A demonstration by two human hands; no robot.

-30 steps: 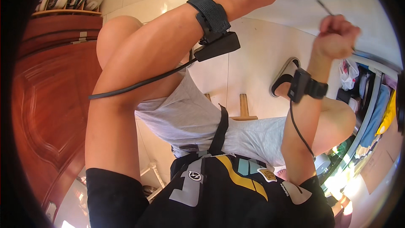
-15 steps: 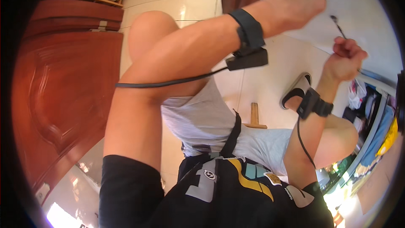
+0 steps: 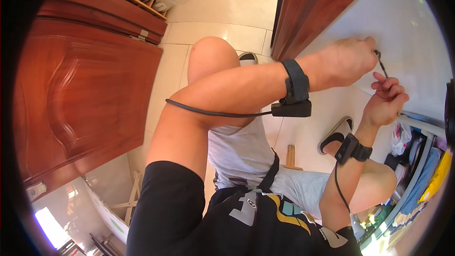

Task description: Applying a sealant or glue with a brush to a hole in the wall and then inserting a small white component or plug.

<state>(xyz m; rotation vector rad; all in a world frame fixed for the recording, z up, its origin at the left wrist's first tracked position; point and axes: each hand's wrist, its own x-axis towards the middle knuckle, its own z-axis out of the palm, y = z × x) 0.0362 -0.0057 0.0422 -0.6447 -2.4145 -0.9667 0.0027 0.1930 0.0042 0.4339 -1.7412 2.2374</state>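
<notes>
My right hand is raised near the white wall, fingers curled around a thin dark stick-like thing with a knobbed end. Its exact kind is too small to tell. The knobbed end points up toward my left hand, meeting it at the fingertips. My left hand is closed, its back toward me and its fingertips mostly hidden, so whatever they pinch does not show. Each wrist wears a black strap, the left one and the right one, each with a small box and a cable.
A reddish-brown door stands at the left, with a shoe rack behind it. Beside the white wall is a brown door frame. Clothes fill a rack at the right. A wooden piece shows between my legs.
My left hand has come down and right to the knobbed end of the stick-like thing; before, they were apart. The whole view has shifted, showing more of the shoe rack.
</notes>
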